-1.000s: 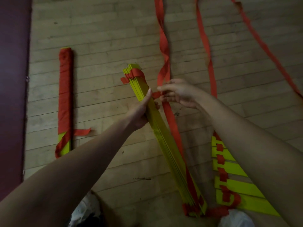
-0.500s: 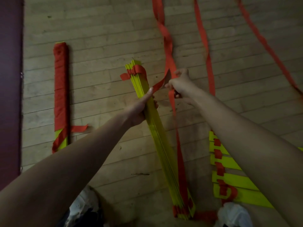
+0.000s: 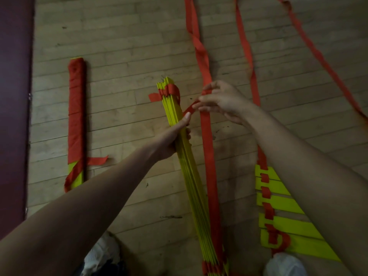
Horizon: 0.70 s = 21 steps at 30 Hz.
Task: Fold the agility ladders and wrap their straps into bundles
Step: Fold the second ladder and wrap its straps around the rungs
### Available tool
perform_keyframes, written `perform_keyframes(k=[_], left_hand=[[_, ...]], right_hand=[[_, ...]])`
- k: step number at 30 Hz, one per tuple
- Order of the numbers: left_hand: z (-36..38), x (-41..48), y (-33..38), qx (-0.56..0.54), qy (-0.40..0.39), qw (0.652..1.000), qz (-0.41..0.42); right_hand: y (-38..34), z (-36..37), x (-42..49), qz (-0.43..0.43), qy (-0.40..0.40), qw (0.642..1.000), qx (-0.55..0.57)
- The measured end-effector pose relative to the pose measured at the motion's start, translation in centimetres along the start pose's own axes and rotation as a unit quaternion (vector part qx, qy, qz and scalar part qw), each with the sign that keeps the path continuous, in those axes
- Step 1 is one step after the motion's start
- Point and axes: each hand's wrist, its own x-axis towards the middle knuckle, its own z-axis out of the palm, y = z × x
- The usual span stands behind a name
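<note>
Plainly, we count one ladder done: a bundle (image 3: 76, 116) wrapped in red lies on the floor (image 3: 123, 46), well to the left of our left grip (image 3: 172, 140). That grip is closed round the stack (image 3: 196, 186) of yellow rungs, nearer its far end than its near one, with the thumb laid along the edge.

Just to its right, our right grip (image 3: 221, 100) pinches the strap (image 3: 208, 156) between fingertips, where a short run of red crosses from the stack's side to the hand. Beyond the left grip a red loop bands the far end of the stack, and the near end shows red loops too.

We judge this ladder folded and its wrapping barely begun. Most of the yellow is bare, and the strap runs long up the floor past the right grip.

Under our right forearm a third ladder (image 3: 282, 204) lies with its rungs only partly gathered and its straps (image 3: 247, 56) trailing away. That one is left to fold and wrap.
</note>
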Motion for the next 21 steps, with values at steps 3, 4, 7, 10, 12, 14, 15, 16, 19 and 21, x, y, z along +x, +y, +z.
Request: perform_keyframes(k=[3,4,7,10,12,14,15,16,19,21], left_hand=[[0.2,-0.5,0.1,0.038,-0.033,0.999,0.017],[0.5,-0.6,0.2,0.048,-0.04,0.998,0.03],[1.9,-0.7,0.7,0.059,-0.032,0.994,0.081],[3.4,-0.7,1.3,0.061,0.044,0.993,0.09],[4.0,-1.0,2.0,0.036,0.053,0.996,0.068],[4.0,-1.4,2.9,0.054,0.043,0.995,0.068],[3.9,-1.8,3.7,0.067,0.038,0.994,0.077],[3.7,-2.2,4.5,0.077,0.033,0.993,0.083],[3.8,-4.1,7.6,0.106,0.005,0.992,0.069],[4.7,-5.8,9.8,0.16,-0.014,0.985,0.061]], right_hand=[[-0.8,0.4,-0.3,-0.042,-0.004,0.998,-0.045],[-1.1,0.6,-0.4,-0.044,-0.005,0.998,-0.035],[-1.6,1.4,-0.3,-0.054,-0.023,0.998,-0.001],[-2.5,1.7,-0.3,-0.07,-0.04,0.996,0.04],[-3.1,1.7,-0.4,-0.085,-0.031,0.994,0.062],[-3.6,1.5,-0.5,-0.113,0.006,0.993,0.044],[-3.9,1.2,-0.6,-0.13,0.029,0.991,0.014],[-4.2,0.9,-0.8,-0.142,0.049,0.988,-0.024],[-5.8,-0.4,-2.5,-0.152,0.055,0.982,-0.099],[-7.4,-1.4,-4.5,-0.163,0.042,0.978,-0.125]])
